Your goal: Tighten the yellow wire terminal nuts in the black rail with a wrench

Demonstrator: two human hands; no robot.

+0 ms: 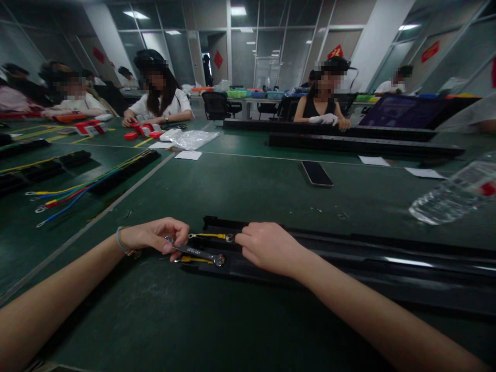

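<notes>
My left hand (165, 238) is closed on one end of a metal wrench (196, 251). The wrench's other end sits around a nut (220, 260) at the near side of a long black channel (329, 253). A short yellow wire (209, 236) with a ring terminal lies on the far side of the channel, leading to a second nut (229, 237). Another yellow wire (197, 260) runs beneath the wrench. My right hand (267, 248) rests over the channel just right of the second nut, fingers curled; what they hold, if anything, is hidden.
A phone (316, 173) lies beyond the channel, and a water bottle (457, 188) lies at the right. Coloured wires with ring terminals (77, 194) extend from a black strip at the left. Across the green table (240, 181), several people sit by long black bars (364, 144).
</notes>
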